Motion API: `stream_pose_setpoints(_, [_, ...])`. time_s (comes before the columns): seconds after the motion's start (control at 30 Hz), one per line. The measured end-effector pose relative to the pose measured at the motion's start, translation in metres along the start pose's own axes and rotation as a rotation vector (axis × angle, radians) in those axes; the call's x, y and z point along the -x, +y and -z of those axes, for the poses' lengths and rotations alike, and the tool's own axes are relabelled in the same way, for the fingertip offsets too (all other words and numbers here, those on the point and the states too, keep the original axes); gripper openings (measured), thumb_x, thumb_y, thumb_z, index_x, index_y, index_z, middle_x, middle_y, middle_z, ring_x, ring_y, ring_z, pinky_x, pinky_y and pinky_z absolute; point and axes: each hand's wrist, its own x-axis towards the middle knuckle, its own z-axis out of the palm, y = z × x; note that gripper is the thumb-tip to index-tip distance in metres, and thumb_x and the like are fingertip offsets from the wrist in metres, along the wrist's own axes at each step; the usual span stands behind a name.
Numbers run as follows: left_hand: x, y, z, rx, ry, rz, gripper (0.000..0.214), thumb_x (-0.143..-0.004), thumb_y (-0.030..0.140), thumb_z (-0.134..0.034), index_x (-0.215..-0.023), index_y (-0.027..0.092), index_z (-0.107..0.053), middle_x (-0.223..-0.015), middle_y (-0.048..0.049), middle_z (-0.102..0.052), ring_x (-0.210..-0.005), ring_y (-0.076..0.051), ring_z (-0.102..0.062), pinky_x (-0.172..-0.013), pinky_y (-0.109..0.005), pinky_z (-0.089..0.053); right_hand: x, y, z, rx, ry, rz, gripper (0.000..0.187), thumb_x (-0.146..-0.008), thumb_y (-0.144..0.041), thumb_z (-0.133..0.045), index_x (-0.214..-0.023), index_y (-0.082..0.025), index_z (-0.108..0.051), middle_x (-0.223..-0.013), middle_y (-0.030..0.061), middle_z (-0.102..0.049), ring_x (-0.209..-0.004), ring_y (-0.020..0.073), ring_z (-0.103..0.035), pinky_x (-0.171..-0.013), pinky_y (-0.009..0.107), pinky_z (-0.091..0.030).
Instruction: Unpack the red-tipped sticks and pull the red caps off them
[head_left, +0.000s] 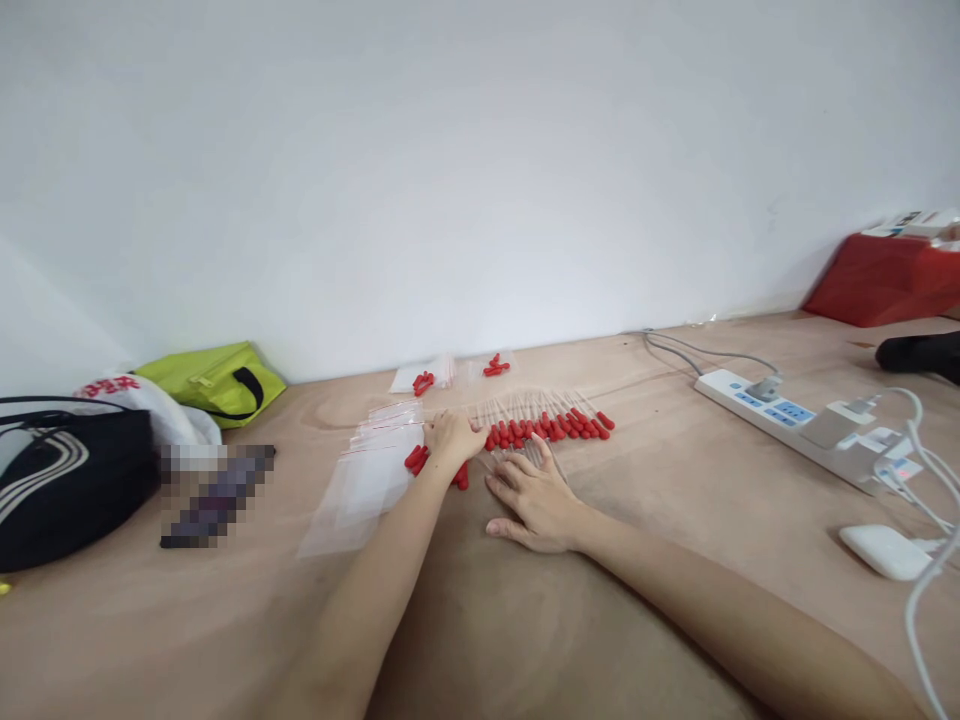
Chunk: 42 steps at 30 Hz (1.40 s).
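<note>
Row of red-ended stems (555, 430), toward wall edge of bench (690, 480): steady it lightly with your right hand (536, 502), fingers apart; left hand (453, 438), grip hidden, can't tell.

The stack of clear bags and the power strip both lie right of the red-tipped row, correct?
No: the head view shows the stack of clear bags left of the red-tipped row. The power strip is indeed right of the row.

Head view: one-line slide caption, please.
Left hand and right hand at a row of red-tipped items, between clear plastic bags and a white power strip.
</note>
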Motion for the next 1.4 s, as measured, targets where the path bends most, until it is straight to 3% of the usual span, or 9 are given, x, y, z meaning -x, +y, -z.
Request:
stream_pose_setpoints(0.2, [-0.001, 0.01, 0.0, -0.062, 0.03, 0.017, 0.03, -0.067, 0.04, -0.054, -0.075, 0.013, -0.067, -0.093, -0.0181, -0.064, -0.098, -0.033, -0.053, -0.083, -0.043, -0.034, 0.0, -0.001, -0.003, 0.07, 0.008, -0.06, 0.063, -0.083, -0.059, -0.024, -0.117, -0.012, -0.05, -0.104, 0.0133, -0.054, -0.099, 0.0233, -0.043, -0.099, 0.058, -0.003])
stream_pose_setpoints(0.37, [0.002, 0.015, 0.005, -0.088, 0.057, -0.016, 0.029, -0.069, 0.034, -0.052, -0.083, 0.012, -0.065, -0.096, -0.0181, -0.062, -0.097, -0.033, -0.053, -0.083, -0.043, -0.035, 0.0, -0.002, -0.005, 0.087, 0.019, -0.062, 0.066, -0.083, -0.061, -0.023, -0.118, -0.011, -0.049, -0.103, 0.0139, -0.054, -0.098, 0.0241, -0.042, -0.098, 0.057, -0.004])
stream_pose_setpoints(0.6, [0.019, -0.004, 0.021, -0.086, 0.136, -0.051, 0.025, -0.08, 0.028, -0.042, -0.08, 0.012, -0.061, -0.091, -0.0155, -0.061, -0.095, -0.03, -0.052, -0.077, -0.039, -0.04, 0.001, 0.001, 0.002, 0.02, 0.099, -0.09, 0.048, -0.085, -0.05, -0.033, -0.116, -0.018, -0.051, -0.096, 0.0085, -0.056, -0.092, 0.021, -0.045, -0.097, 0.053, -0.009])
stream_pose_setpoints(0.67, [0.032, -0.014, 0.024, -0.05, 0.182, -0.121, 0.022, -0.082, 0.026, -0.04, -0.084, 0.013, -0.058, -0.087, -0.0123, -0.061, -0.091, -0.027, -0.053, -0.075, -0.037, -0.04, 0.004, 0.007, 0.006, -0.024, 0.192, -0.163, 0.038, -0.086, -0.043, -0.038, -0.113, -0.021, -0.052, -0.092, 0.0057, -0.057, -0.089, 0.0186, -0.047, -0.096, 0.049, -0.013])
stream_pose_setpoints(0.8, [0.066, -0.036, 0.017, 0.082, 0.344, -0.467, 0.017, -0.084, 0.026, -0.041, -0.079, 0.017, -0.054, -0.077, -0.0057, -0.06, -0.077, -0.021, -0.053, -0.069, -0.033, -0.041, 0.015, 0.022, 0.015, -0.034, 0.454, -0.29, 0.036, -0.083, -0.038, -0.044, -0.113, -0.018, -0.053, -0.098, 0.0085, -0.056, -0.092, 0.0194, -0.048, -0.091, 0.042, -0.024])
stream_pose_setpoints(0.9, [0.09, -0.046, 0.003, 0.096, 0.423, -0.718, 0.021, -0.087, 0.028, -0.039, -0.082, 0.017, -0.055, -0.077, -0.0048, -0.061, -0.073, -0.019, -0.052, -0.069, -0.032, -0.04, 0.025, 0.027, 0.02, 0.004, 0.471, -0.189, 0.04, -0.082, -0.041, -0.047, -0.116, -0.019, -0.051, -0.104, 0.009, -0.057, -0.098, 0.0211, -0.047, -0.093, 0.043, -0.022])
stream_pose_setpoints(0.97, [0.1, -0.047, -0.006, 0.089, 0.457, -0.799, 0.021, -0.088, 0.028, -0.039, -0.086, 0.017, -0.056, -0.078, -0.0049, -0.061, -0.073, -0.018, -0.052, -0.069, -0.031, -0.04, 0.029, 0.026, 0.019, 0.01, 0.422, -0.087, 0.032, -0.082, -0.039, -0.048, -0.11, -0.023, -0.055, -0.095, 0.0046, -0.061, -0.095, 0.0189, -0.048, -0.096, 0.044, -0.018])
stream_pose_setpoints(1.1, [0.104, -0.043, -0.012, 0.084, 0.459, -0.824, 0.025, -0.088, 0.029, -0.038, -0.092, 0.019, -0.06, -0.077, -0.0054, -0.06, -0.074, -0.017, -0.051, -0.07, -0.031, -0.04, 0.031, 0.02, 0.008, 0.007, 0.37, -0.023, 0.019, -0.084, -0.032, -0.047, -0.094, -0.027, -0.062, -0.067, -0.0022, -0.06, -0.078, 0.0131, -0.05, -0.096, 0.043, -0.016])
stream_pose_setpoints(1.4, [0.102, -0.045, -0.003, 0.038, 0.434, -0.846, 0.029, -0.087, 0.036, -0.04, -0.072, 0.021, -0.061, -0.078, -0.0033, -0.061, -0.076, -0.017, -0.049, -0.071, -0.033, -0.032, 0.031, 0.014, 0.002, -0.031, 0.362, 0.02, 0.024, -0.085, -0.026, -0.041, -0.073, -0.021, -0.062, -0.054, -0.0028, -0.053, -0.066, 0.0113, -0.044, -0.091, 0.039, -0.019])
